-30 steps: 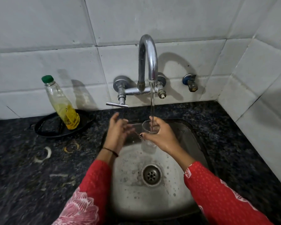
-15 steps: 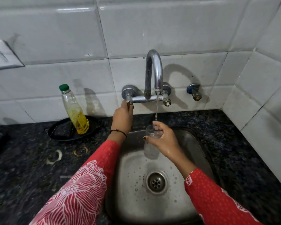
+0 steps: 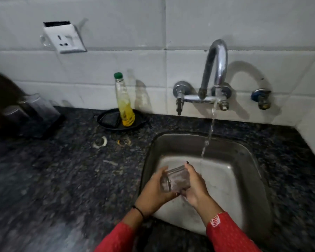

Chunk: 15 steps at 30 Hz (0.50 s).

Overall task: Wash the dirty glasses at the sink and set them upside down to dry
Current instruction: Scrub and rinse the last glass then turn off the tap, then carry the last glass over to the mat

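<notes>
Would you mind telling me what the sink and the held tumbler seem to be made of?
Sink: probably stainless steel, a dull grey sheen with soft reflections. Tumbler: looks like clear glass, see-through with a bright rim; clear plastic remains possible.

A home kitchen is showing: steel sink [image 3: 244, 150] sitting in a dark stone counter [image 3: 62, 170], tap [image 3: 216, 70] running before white wall tiles [image 3: 189, 24]

Head-worn view, looking down, close above sink [image 3: 189, 142], facing tiled wall [image 3: 189, 24]
</notes>
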{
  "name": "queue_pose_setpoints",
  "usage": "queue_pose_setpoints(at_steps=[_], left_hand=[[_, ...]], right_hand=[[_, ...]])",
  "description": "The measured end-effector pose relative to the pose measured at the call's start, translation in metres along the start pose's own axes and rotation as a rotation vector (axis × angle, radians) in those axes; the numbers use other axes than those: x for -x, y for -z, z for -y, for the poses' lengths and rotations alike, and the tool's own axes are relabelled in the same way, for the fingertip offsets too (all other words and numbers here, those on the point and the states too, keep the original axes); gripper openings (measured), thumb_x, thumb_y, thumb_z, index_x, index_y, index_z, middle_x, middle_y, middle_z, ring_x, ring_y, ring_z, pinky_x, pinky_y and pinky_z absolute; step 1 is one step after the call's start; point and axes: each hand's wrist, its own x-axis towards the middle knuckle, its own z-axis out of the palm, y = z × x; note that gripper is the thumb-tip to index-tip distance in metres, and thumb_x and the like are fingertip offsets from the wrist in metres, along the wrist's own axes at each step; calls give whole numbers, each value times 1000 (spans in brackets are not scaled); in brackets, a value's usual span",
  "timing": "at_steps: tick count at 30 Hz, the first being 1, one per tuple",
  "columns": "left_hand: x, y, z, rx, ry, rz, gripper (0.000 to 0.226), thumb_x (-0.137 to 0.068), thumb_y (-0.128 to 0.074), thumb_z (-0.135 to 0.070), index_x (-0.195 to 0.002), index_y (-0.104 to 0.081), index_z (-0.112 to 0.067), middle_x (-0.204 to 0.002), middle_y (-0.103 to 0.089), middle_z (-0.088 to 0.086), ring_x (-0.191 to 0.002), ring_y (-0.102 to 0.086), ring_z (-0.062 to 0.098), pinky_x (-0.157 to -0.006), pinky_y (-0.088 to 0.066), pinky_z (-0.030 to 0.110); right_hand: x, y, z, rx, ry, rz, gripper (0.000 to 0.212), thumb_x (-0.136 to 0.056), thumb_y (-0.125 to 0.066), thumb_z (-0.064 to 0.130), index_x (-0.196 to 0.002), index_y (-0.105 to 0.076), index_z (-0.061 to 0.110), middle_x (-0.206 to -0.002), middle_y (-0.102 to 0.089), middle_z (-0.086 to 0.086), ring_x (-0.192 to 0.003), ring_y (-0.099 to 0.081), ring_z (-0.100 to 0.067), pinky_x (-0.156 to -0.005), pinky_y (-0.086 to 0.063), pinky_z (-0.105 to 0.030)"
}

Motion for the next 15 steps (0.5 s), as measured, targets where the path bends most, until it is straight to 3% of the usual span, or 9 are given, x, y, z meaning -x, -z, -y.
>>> queue_pose_setpoints(at_steps=[2,5,7,9,12,14,15], left_hand=[[7,13,-1,-26,-65,-123,86,-71,-80,-32,-143,-34,-23,-137,-49,-4,-124,-50,6,-106,-43,27],[8,37,-12,35,-135,-272,77,-72,-80,-25,-137,-39,-29,-133,-52,-13,-121,-51,-1,-102,-42,17],[10,57,-13,122,-154,-358,73,-70,-82,-24,-131,-43,-30,-128,-53,-16,-116,-54,-4,-98,-45,17],[12,80,-13,250,-149,-453,72,-65,-85,-21,-125,-46,-26,-123,-58,-9,-110,-60,3,-94,-50,24],[13,127,-10,369,-154,-606,66,-63,-87,-9,-115,-49,-24,-113,-64,-1,-100,-65,7,-84,-54,21],[12,164,-8,381,-177,-668,63,-62,-87,-11,-112,-51,-25,-113,-64,-1,-101,-65,7,-86,-53,22],[10,184,-4,370,-184,-689,63,-62,-88,-12,-113,-52,-24,-113,-64,-2,-102,-64,8,-88,-53,22]], right_hand=[[3,-19,-5,-35,-59,98,43,-90,-56,45,-108,-64,7,-98,-71,-17,-79,-67,-29,-64,-54,-34],[5,-46,-1,-60,-44,185,45,-91,-51,50,-109,-60,9,-94,-69,-17,-72,-66,-26,-60,-52,-32],[8,-69,6,13,13,229,44,-91,-49,51,-106,-58,10,-84,-67,-14,-61,-65,-22,-55,-52,-31],[14,-94,17,183,107,273,42,-94,-44,50,-103,-57,11,-81,-64,-12,-55,-64,-20,-50,-53,-30],[18,-139,25,543,389,284,25,-97,-44,42,-97,-57,21,-100,-64,-8,-81,-65,-24,-62,-55,-36],[16,-169,26,729,633,285,10,-97,-50,28,-105,-54,25,-112,-63,-6,-98,-62,-21,-81,-52,-42],[16,-185,24,806,723,319,18,-95,-52,20,-112,-54,26,-116,-62,-3,-104,-60,-19,-91,-50,-42]])
